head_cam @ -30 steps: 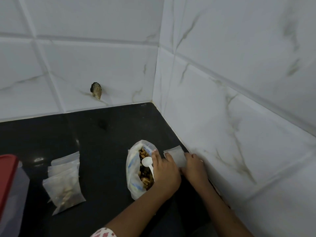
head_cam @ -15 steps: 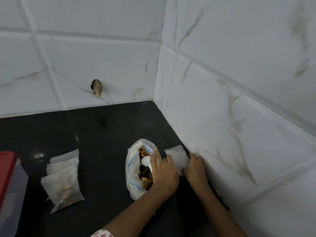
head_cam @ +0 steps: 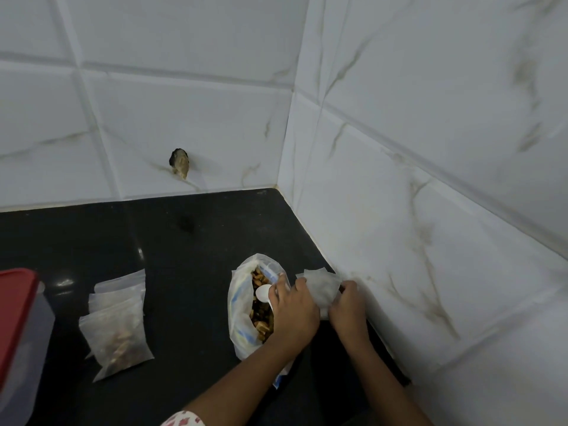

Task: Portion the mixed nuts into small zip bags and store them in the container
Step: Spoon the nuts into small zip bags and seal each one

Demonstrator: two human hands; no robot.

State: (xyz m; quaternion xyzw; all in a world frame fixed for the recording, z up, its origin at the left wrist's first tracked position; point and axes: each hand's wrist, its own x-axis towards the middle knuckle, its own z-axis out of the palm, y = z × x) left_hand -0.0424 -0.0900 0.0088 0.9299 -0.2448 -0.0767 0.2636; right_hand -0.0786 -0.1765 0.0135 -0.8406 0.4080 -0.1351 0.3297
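**Both hands meet on a small zip bag in the corner**

Right at the bottom edge, a red-and-white patterned sleeve point(head_cam: 184, 421) peeks in. Up that arm, the left hand point(head_cam: 295, 309) is curled round the handle of a small white plastic spoon point(head_cam: 263, 293). The spoon's bowl sits over the mouth of the large open clear plastic bag of mixed nuts point(head_cam: 241, 315), which lies on the glossy black countertop point(head_cam: 190, 256). The left forefinger touches a small translucent zip bag point(head_cam: 321, 285), and the right hand point(head_cam: 347, 305) pinches that bag's other side, hard by the white marble-veined tiled wall point(head_cam: 430, 210).

Off to the left, well apart, there's a flat pile of small clear zip bags point(head_cam: 118, 336), the front one showing nuts. At the frame's edge is the clear plastic container with a red lid point(head_cam: 18, 318). Farther back, a dark hole point(head_cam: 179, 161) marks the rear tiles.
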